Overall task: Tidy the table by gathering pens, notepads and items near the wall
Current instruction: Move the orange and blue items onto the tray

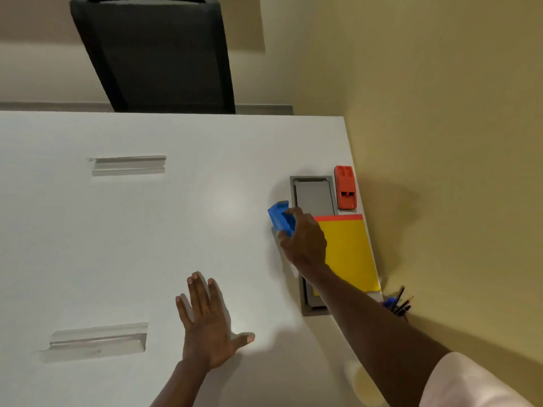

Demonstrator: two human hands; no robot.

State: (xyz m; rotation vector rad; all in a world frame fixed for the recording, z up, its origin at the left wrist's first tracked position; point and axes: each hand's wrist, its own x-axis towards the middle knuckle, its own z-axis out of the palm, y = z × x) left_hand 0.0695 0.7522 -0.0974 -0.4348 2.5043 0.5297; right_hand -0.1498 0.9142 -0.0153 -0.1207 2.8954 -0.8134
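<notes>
The right hand (304,240) grips a blue plastic block (280,217) beside the yellow notepad (348,251) by the wall; the left hand (210,327) lies open and flat. Little seems left to gather.

Two bare hands and forearms, one pale sleeve

The left hand (210,333) and right hand (304,242) wear no gloves, rings or watch that can be seen, and both forearms are uncovered. A short sleeve (473,383) covers the right upper arm; it is smooth and plain, seemingly white or pale pink, though the warm light makes the shade uncertain.
</notes>
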